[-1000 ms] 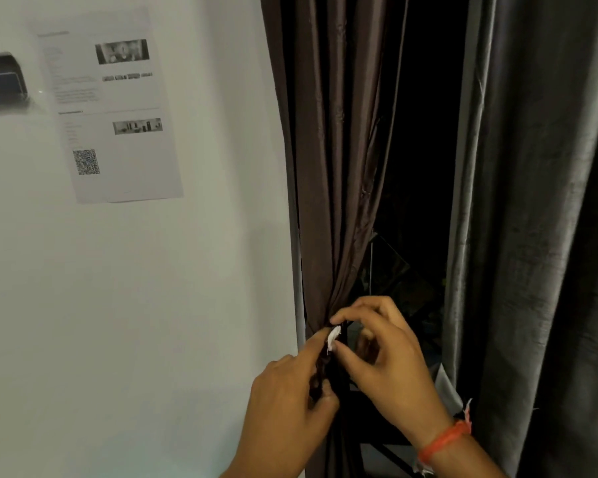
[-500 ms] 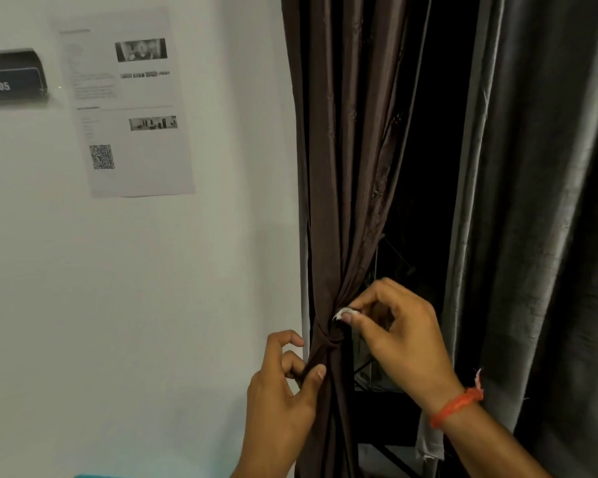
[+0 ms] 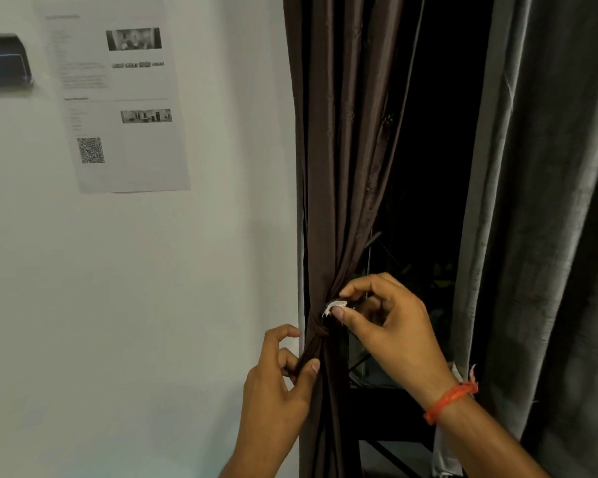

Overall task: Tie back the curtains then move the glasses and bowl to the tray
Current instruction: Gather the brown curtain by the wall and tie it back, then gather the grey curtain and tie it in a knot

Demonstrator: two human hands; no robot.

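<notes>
On the far left a dark plaque (image 3: pixel 2 65) and a printed sheet (image 3: pixel 118 101) are fixed to the white wall (image 3: pixel 135 288); neither matters here. Next comes the left hand (image 3: pixel 277 391), thumb and fingers closed on the brown curtain (image 3: pixel 346 150) just below the spot where the cloth is cinched by a dark tie (image 3: pixel 316 331). The bunched cloth runs straight up and down, twelve to six, so the tie wraps across it from nine to three. From the left hand the knot sits at about one o'clock, very close. From the right hand (image 3: pixel 390 326), with an orange band (image 3: pixel 451 401) at the wrist, it lies at about eight o'clock, just beside the thumb. That hand's thumb and forefinger are pinched on a small white tab (image 3: pixel 334 306), the other fingers loosely curled. I judge the right hand the one to finish the fastening while the left steadies the bundle. The grey curtain (image 3: pixel 549 219) at the far right hangs loose, not yet tied. No glasses, bowl or tray are in sight.
</notes>
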